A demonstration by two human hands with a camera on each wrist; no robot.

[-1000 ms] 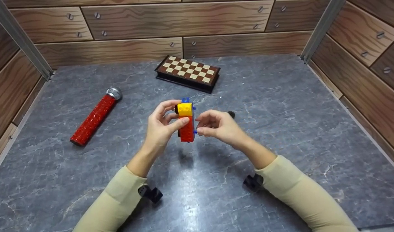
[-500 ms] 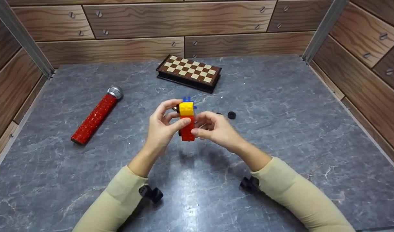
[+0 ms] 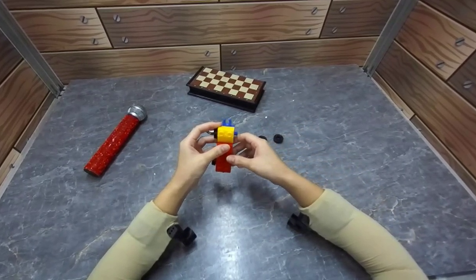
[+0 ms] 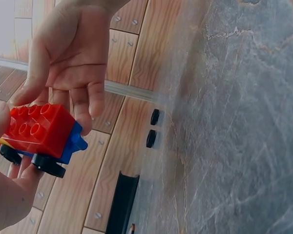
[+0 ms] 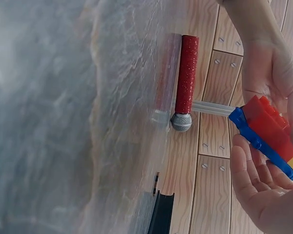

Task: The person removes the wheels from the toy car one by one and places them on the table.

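Note:
A toy brick car (image 3: pixel 223 166) with red and yellow blocks is held upright above the table, nose up. My left hand (image 3: pixel 193 155) grips it from the left, thumb on the red block (image 4: pixel 41 127) and fingers behind. From the right, my right hand (image 3: pixel 263 161) holds it too, thumb on the red block's edge and fingers curled at the blue chassis (image 5: pixel 258 141). Black wheels (image 4: pixel 49 165) sit along the car's left side. On the right side, the right wrist view shows the blue chassis edge without wheels. Two loose black wheels (image 3: pixel 278 139) lie on the table beyond my right hand.
A folded chessboard box (image 3: pixel 227 87) lies toward the back of the grey marbled table (image 3: pixel 339 116). On the left rests a glittery red microphone (image 3: pixel 113 142) with a silver head. Wood-patterned walls (image 3: pixel 214 27) enclose the back and sides.
My right hand has moved left from beside the car onto it, thumb now on the red block. The loose wheels show more clearly. My left hand keeps its hold.

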